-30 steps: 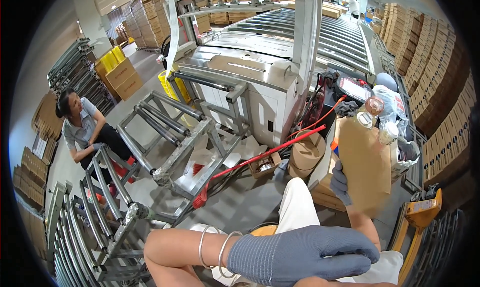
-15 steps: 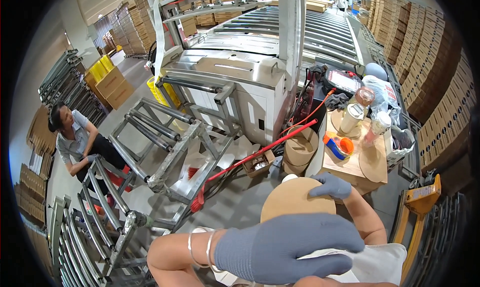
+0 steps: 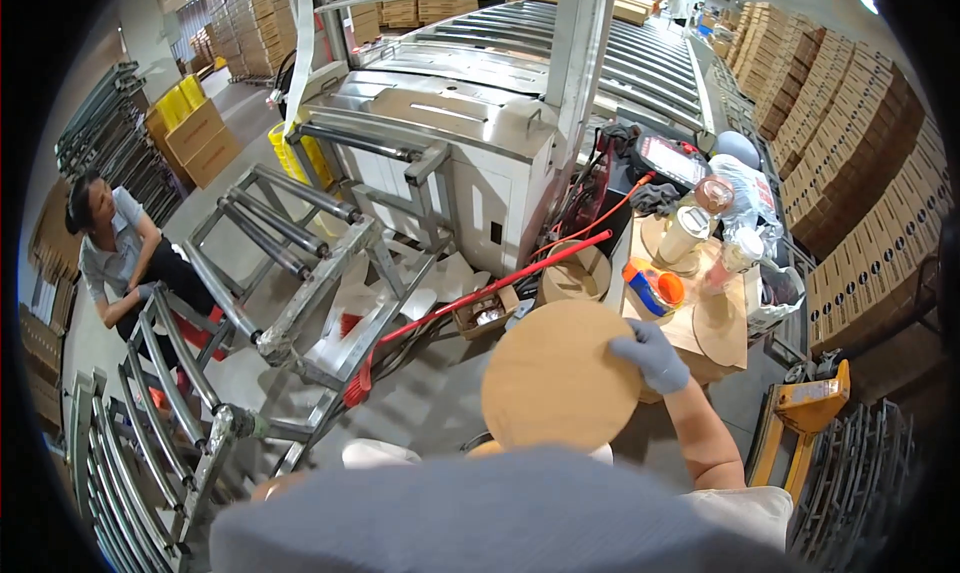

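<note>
My right hand [image 3: 655, 356], in a grey knit glove, grips a flat round tan disc [image 3: 560, 375], which looks like cardboard, by its right edge. The disc is tilted, with its broad face toward me. Very close to the camera, my left hand [image 3: 480, 518] in a matching glove fills the lower middle as a blur. Its fingers cannot be made out, and it hides the area below the disc. Just beyond the disc stands a round cardboard tub [image 3: 578, 278].
A cardboard box [image 3: 705, 323] at right carries cups and an orange-and-blue tape roll [image 3: 655, 288]. A red-handled broom [image 3: 480, 308] leans past steel roller frames [image 3: 330, 283]. A seated person [image 3: 130, 253] is at left. A yellow pallet jack [image 3: 805, 403] stands at right.
My right hand has raised the disc, turning its face fully into view. My left hand has come up much closer to the camera. The whole view has shifted slightly.
</note>
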